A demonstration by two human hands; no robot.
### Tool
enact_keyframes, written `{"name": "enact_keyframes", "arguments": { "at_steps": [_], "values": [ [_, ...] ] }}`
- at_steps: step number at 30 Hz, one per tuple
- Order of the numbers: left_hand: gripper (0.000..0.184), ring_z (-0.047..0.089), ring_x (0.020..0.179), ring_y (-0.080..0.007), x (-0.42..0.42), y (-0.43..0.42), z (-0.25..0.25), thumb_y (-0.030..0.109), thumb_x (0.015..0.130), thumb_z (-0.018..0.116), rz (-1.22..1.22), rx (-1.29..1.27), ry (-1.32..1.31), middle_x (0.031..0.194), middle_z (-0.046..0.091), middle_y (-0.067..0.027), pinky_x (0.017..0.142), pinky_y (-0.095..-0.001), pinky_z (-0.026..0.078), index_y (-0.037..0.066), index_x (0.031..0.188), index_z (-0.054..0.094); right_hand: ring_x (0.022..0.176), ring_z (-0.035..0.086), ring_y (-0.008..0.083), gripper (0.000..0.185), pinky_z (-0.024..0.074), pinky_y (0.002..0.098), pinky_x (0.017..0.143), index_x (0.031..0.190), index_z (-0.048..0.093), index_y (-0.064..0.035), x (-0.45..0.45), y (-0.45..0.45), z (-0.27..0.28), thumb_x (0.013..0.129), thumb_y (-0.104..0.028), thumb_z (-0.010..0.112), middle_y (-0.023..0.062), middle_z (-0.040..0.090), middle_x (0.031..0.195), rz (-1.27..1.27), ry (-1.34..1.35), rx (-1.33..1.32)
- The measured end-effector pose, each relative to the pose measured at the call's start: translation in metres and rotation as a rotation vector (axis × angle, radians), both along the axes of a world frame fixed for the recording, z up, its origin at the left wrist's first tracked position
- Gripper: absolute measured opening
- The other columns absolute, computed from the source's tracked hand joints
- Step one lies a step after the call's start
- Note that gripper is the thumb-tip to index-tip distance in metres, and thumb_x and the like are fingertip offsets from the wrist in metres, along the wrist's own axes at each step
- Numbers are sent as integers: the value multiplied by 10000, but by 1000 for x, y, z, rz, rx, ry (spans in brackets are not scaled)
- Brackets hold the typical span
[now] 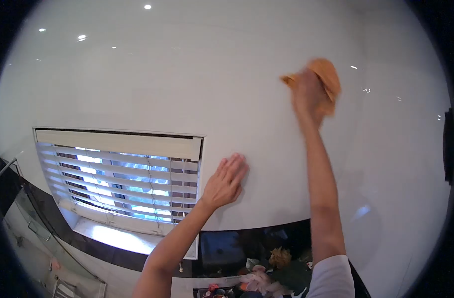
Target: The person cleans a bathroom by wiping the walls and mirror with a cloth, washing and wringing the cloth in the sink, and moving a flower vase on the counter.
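Note:
High on the glossy white wall (257,109), my right hand (309,92) presses an orange cloth (329,79), which bunches around its fingers; the hand is slightly blurred. My left hand (226,181) lies flat on the same wall, lower down and just right of the window blind (122,181). Its fingers are stretched out and hold nothing. The palm side of each hand is hidden.
A window sill (115,239) juts below the blind. Along the wall's lower part runs a dark glossy band (227,251), with artificial flowers (259,280) and small items in front. A glass shower panel (48,233) stands at the lower left.

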State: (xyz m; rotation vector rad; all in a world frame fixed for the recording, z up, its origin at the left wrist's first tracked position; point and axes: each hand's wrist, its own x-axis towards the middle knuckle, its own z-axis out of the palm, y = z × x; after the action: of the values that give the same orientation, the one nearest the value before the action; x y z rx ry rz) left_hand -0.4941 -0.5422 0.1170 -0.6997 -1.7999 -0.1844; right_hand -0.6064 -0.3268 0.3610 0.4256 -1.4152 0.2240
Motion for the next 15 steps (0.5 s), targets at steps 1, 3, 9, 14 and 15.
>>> {"name": "enact_keyframes", "arguments": {
  "at_steps": [1, 3, 9, 14, 15],
  "values": [
    [592, 277, 1289, -338, -1, -4, -2, 130, 678, 609, -24, -63, 12, 1368, 313, -162, 1045, -484, 241, 76, 1240, 431, 906, 530, 326, 320, 405, 428, 791, 918, 521, 20, 43, -56, 14, 895, -267, 381, 197, 554, 950, 72, -130, -78],
    [595, 274, 1294, -320, -6, -7, -8, 170, 672, 624, -55, -133, 18, 1377, 305, -159, 1052, -455, 244, 57, 1227, 442, 753, 596, 322, 190, 465, 444, 626, 802, 564, -29, 97, -156, 35, 783, -218, 550, 160, 608, 786, 140, -151, -64],
    [547, 350, 1245, -323, -50, -16, -47, 300, 779, 569, -95, -107, -173, 1327, 381, -155, 1044, -441, 266, 43, 1243, 436, 1001, 561, 328, 319, 372, 475, 933, 999, 647, -122, 129, -369, 22, 816, -320, 477, 120, 634, 1003, 348, 327, 171],
    [563, 310, 1274, -307, -11, -10, -14, 283, 775, 555, -51, -136, -43, 1338, 361, -161, 1047, -429, 263, 3, 1245, 425, 1076, 526, 255, 434, 344, 397, 982, 1097, 582, -43, 177, -267, 57, 761, -312, 527, 119, 602, 1090, 30, -62, 742],
    [580, 295, 1286, -302, -4, -7, -7, 275, 758, 559, 26, -160, 64, 1346, 350, -165, 1049, -425, 259, -6, 1245, 419, 945, 562, 281, 359, 407, 410, 845, 1007, 588, -31, 136, -265, 87, 772, -295, 523, 152, 609, 984, 136, 93, 604]
  ]
}}
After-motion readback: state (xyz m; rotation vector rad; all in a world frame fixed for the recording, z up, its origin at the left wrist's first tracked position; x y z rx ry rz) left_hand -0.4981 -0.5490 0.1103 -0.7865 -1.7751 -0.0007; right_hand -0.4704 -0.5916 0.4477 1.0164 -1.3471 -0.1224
